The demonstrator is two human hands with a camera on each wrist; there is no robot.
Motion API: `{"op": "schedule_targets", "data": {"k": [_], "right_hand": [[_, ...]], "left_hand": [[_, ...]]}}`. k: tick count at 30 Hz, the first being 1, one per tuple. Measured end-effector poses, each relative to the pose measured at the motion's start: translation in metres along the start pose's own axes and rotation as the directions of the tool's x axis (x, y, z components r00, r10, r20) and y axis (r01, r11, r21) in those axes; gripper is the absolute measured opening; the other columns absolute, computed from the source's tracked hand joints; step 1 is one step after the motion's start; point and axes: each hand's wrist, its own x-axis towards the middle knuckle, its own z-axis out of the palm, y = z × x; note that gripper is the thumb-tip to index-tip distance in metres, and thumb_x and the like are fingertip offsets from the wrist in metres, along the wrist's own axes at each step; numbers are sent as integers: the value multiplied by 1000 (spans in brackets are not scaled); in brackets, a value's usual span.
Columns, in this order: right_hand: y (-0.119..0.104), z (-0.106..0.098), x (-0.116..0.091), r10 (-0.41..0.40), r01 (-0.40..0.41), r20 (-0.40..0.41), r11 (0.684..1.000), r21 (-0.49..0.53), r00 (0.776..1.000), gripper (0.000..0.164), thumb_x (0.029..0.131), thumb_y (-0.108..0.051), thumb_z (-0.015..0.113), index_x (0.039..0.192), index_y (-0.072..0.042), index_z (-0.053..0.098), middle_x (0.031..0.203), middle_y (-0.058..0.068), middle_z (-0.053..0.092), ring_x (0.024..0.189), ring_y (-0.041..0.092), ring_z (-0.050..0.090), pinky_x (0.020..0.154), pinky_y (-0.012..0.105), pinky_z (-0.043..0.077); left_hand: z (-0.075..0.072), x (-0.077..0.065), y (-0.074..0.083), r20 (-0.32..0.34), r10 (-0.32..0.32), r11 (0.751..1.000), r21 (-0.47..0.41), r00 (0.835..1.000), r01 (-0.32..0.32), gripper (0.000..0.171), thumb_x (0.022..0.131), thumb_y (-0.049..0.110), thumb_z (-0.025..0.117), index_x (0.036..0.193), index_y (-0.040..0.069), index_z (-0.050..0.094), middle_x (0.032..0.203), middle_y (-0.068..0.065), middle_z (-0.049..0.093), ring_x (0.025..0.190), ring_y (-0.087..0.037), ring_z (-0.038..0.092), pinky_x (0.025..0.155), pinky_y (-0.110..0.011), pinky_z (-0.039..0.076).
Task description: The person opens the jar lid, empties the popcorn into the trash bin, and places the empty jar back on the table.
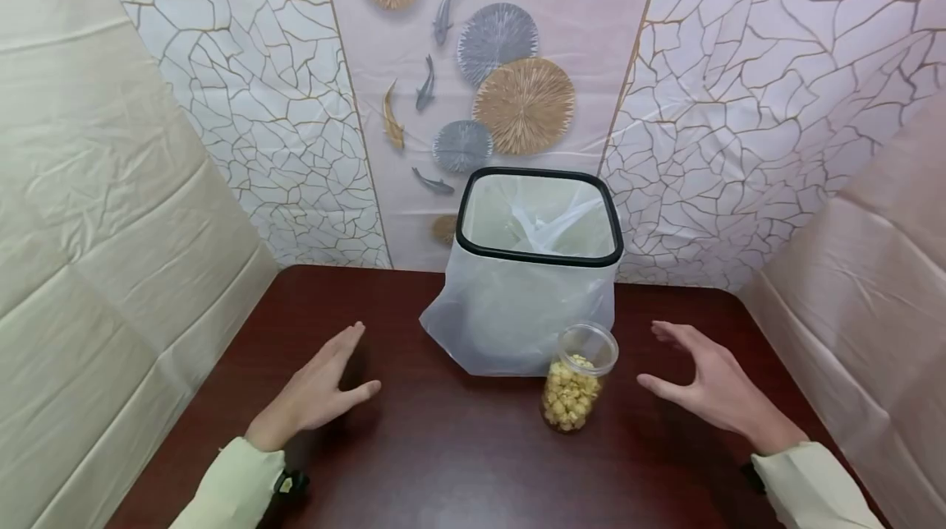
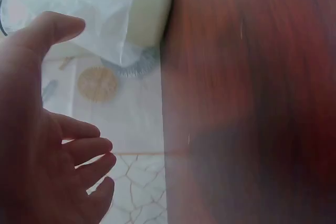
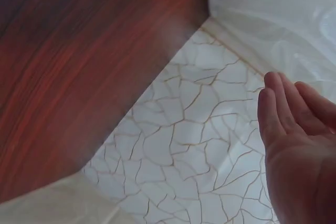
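Observation:
In the head view a clear plastic jar of yellow popcorn stands right of the table's middle, its top rim showing no lid. Behind it is a trash bin with a black rim, lined with a whitish plastic bag that hangs over the outside. My left hand hovers over the table's left side, fingers extended, thumb apart, holding nothing. To the right of the jar, my right hand is held with fingers loosely bent and thumb spread, also holding nothing. The left wrist view shows the bin bag beyond the left thumb.
The dark reddish wooden table ends at a back wall hanging printed with gold crack lines, fish and round shapes. Beige padded cloth panels stand along both sides of the table.

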Motion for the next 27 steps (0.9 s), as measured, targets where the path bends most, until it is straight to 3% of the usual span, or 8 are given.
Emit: {"op": "schedule_targets", "data": {"k": [2,4,9,11,15,20,27], "right_hand": [[-3,0,0,-15,15,-17,999,34,1000,79,78,-34,94,144,-8,58,130,11,71,112,36,69,94,13,44],[-7,0,0,-25,27,-27,997,75,999,77,78,-31,94,143,-11,59,129,9,72,111,32,70,95,3,39],[-19,1,3,-60,66,-38,983,171,997,74,77,-23,95,143,-15,61,126,6,73,111,0,67,98,3,42],[-24,2,4,-75,82,-39,977,198,996,74,76,-20,95,142,-15,62,126,5,73,111,-6,64,99,3,42],[-33,3,8,-102,108,-37,966,233,994,74,75,-17,96,142,-15,62,125,5,73,111,-3,65,100,4,43],[-40,7,13,-134,137,-29,952,274,991,74,74,-16,97,140,-11,63,126,4,73,113,-4,65,101,6,45],[-51,10,20,-152,153,-26,953,262,988,74,73,-20,98,138,-11,64,124,0,73,111,3,67,100,8,47]], "left_hand": [[3,-1,6,7,4,998,-60,1000,-3,96,96,55,70,168,10,25,174,-17,29,158,-41,32,120,-68,36],[6,-3,12,-5,22,993,-119,1000,-22,92,97,50,72,167,11,29,172,-16,34,156,-41,36,119,-68,38],[17,-7,27,-102,86,970,-219,991,-107,76,96,39,75,161,17,43,162,-10,51,148,-35,51,113,-63,46],[20,-9,34,-141,108,957,-254,984,-142,71,95,36,77,158,20,48,157,-6,57,145,-32,55,111,-60,49],[27,-9,48,-184,152,913,-349,971,-209,63,94,28,79,152,23,54,150,-1,63,140,-25,60,110,-53,51],[40,-5,64,-184,179,845,-474,967,-247,61,91,19,81,148,23,58,145,4,67,137,-22,63,112,-46,52],[59,7,92,-148,254,757,-585,956,-292,62,89,16,82,146,9,58,144,-4,68,136,-26,64,114,-43,52]]}}
